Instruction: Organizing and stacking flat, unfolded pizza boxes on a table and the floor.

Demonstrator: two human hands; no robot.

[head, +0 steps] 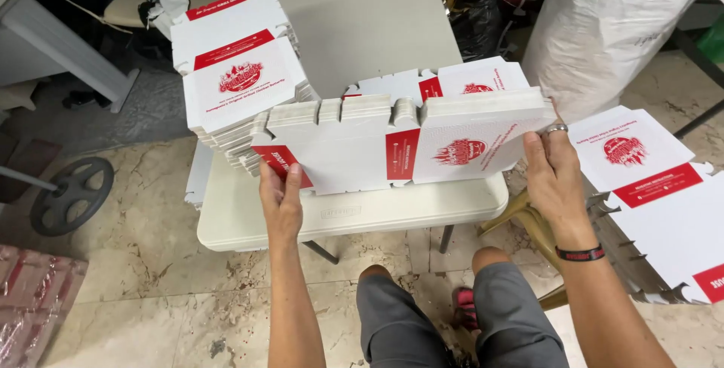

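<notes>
Both ends of a thick stack of flat boxes (392,138) are gripped, one end by each hand. The left hand (281,198) is closed on the low left corner, with the thumb on the front. The right hand (554,176) is pressed flat on the right end, fingers up along the edge. The stack is stood up on its long edge on the small white table (354,213), tipped a little toward the person. Its long side is laid from left to right, so the stack is held right between the two hands. Neither hand is nearer than the other.

Behind and to the left, another pile of flat boxes (237,81) is seen on the same table. More flat boxes (664,194) are piled on the right, partly cut off by the picture's edge. A white sack (603,29) is seen at the back. The far side of the held stack is hidden, and so are the fingertips behind it.
</notes>
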